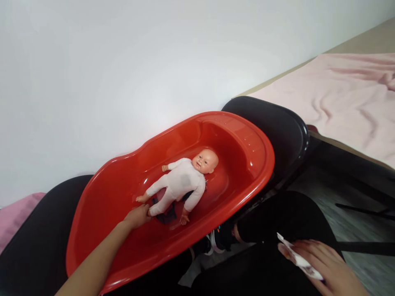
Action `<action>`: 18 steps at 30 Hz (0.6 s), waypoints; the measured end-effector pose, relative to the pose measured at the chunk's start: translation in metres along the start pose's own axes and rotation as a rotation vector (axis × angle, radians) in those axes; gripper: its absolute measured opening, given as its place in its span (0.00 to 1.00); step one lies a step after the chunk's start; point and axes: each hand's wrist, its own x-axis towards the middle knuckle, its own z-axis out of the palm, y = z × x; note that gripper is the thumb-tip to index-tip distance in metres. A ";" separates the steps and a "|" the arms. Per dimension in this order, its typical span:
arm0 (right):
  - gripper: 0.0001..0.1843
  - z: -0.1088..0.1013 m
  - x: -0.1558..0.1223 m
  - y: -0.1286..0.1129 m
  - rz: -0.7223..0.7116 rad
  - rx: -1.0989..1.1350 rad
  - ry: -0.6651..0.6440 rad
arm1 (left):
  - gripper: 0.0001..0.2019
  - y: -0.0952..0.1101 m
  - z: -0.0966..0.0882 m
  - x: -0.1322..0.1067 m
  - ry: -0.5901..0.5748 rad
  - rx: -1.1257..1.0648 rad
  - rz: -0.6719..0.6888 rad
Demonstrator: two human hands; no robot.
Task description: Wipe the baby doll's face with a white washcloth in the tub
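A baby doll (182,181) in a white cloth suit lies on its back inside a red baby bathtub (240,197). Its head points to the right end of the tub and its bare feet to the left. My left hand (138,216) reaches into the tub, its fingers closed around the doll's near foot. A dark, flat item (166,216) lies partly under the doll's legs; its kind cannot be made out. Over my lap at lower right, my right hand (324,263) grips a thin, crumpled white thing with darker marks (298,259), perhaps a small packet.
The tub rests across black chairs, one seat (271,119) showing at its right end and another black surface (46,222) at its left. A pink sheet (348,94) covers a bed or table at right. A white wall (123,74) stands behind.
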 end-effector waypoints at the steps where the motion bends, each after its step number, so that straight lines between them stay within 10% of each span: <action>1: 0.23 0.000 0.000 0.000 0.004 0.004 -0.003 | 0.17 0.000 0.000 0.000 -0.001 0.008 -0.001; 18: 0.22 0.002 -0.001 -0.005 0.065 -0.009 -0.010 | 0.22 -0.005 -0.005 0.002 -0.006 -0.024 0.045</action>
